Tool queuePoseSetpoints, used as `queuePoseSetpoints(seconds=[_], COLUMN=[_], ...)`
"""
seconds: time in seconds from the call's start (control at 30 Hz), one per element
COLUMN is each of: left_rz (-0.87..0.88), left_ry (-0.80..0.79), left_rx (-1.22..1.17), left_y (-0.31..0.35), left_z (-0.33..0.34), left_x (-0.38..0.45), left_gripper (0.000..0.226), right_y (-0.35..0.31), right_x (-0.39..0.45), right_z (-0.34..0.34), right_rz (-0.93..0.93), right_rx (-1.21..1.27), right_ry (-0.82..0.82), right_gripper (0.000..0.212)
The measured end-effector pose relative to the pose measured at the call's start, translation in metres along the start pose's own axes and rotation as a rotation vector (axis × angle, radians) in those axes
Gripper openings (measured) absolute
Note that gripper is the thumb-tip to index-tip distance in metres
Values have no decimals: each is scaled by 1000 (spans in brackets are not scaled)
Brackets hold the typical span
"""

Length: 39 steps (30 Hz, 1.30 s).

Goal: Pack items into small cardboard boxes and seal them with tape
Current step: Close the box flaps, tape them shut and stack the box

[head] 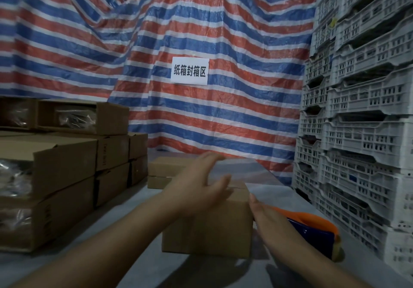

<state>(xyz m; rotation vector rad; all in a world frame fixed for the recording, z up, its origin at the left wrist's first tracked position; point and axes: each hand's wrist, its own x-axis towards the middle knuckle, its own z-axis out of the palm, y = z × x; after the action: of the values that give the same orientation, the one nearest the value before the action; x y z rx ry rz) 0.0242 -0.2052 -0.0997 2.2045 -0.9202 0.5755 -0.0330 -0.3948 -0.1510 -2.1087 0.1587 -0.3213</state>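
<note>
Presently the box (207,225) sits near-centre on the table (116,238), flaps down, long axis running left to right. The left hand (201,189) lies flat across its top with fingers straight, gripping nothing, and the right hand (266,216) presses straight-fingered against its right end. The tape dispenser (317,232) lies just right of the box, nearest the right hand, which in my judgement should take it.
</note>
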Motion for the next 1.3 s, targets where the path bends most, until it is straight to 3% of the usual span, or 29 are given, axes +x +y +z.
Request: queuePoseSetpoints(seconds=[0.07, 0.13, 0.2, 0.3, 0.43, 0.53, 0.67, 0.73, 0.8, 0.9, 1.0, 1.17, 1.3], left_rz=[-74, -254, -420, -446, -502, -593, -637, -552, -356, -121, -76, -51, -104], left_ry=[203, 264, 150, 28, 58, 96, -33, -101, -204, -271, -261, -256, -267], left_rx=[-35, -141, -288, -481, -426, -455, -516, -399, -73, 298, 425, 732, 826], left_y=[-16, -35, -51, -62, -73, -80, -96, -106, -118, -129, -138, -159, -181], left_z=[-13, -18, -14, -2, 0, 6, 27, 40, 45, 46, 56, 91, 103], left_x=[-16, -33, -51, -65, -32, 18, 54, 62, 63, 71, 93, 145, 171], left_gripper=[47, 60, 71, 44, 18, 28, 56, 66, 78, 79, 74, 77, 82], right_y=[2, 3, 7, 10, 4, -6, -24, -28, -23, -13, -10, -11, -15], right_x=[-6, -9, -7, -1, 27, 67, 115, 128, 139, 148, 164, 210, 247], right_z=[-1, -2, 0, 5, 5, -3, -10, -13, -16, -12, -7, -2, 8], right_rz=[-105, -175, -238, -264, -227, -162, 68, 40, -135, -245, -259, -139, -132], right_rx=[-22, 1, 7, 25, -36, -127, -163, -273, -486, -791, -992, -923, -1052], right_ry=[-114, -180, -202, -154, -36, 71, -65, -116, -134, -256, -230, -129, -100], right_gripper=[78, 49, 58, 54, 38, 27, 36, 34, 31, 73, 68, 49, 50])
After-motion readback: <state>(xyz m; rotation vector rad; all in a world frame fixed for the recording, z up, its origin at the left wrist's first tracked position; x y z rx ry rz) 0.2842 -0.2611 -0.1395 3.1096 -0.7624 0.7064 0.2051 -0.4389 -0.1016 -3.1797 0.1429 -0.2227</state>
